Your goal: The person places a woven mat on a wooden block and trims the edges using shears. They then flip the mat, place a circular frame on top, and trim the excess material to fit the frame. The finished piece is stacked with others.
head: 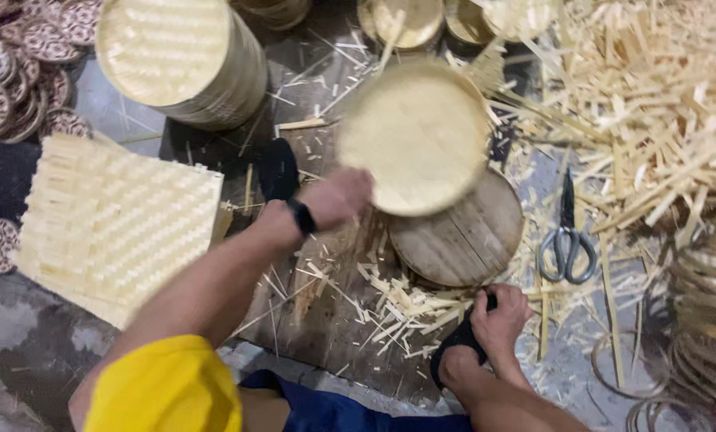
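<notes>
Holding a round woven bamboo tray (414,136) by its near edge, the left hand (338,196) is seen above a wooden board. The fingers of this hand are closed on the tray's rim, and a black watch (300,216) is worn on the wrist. The tray is lifted and tilted, just over a round wooden block (462,236) that sits on the board.

The right hand (498,316) is rested low down, close to the block. Its fingers are curled around something black (462,336), but what it is cannot be told.

Thin bamboo scraps (398,308) are spread between the two hands. A pair of scissors (567,240) is laid to the right of the block, well apart from both hands. A tall stack of round trays (182,60) is placed at the top left, and a square woven mat (110,224) is laid below it. A big heap of bamboo strips (646,112) is piled at the top right.
</notes>
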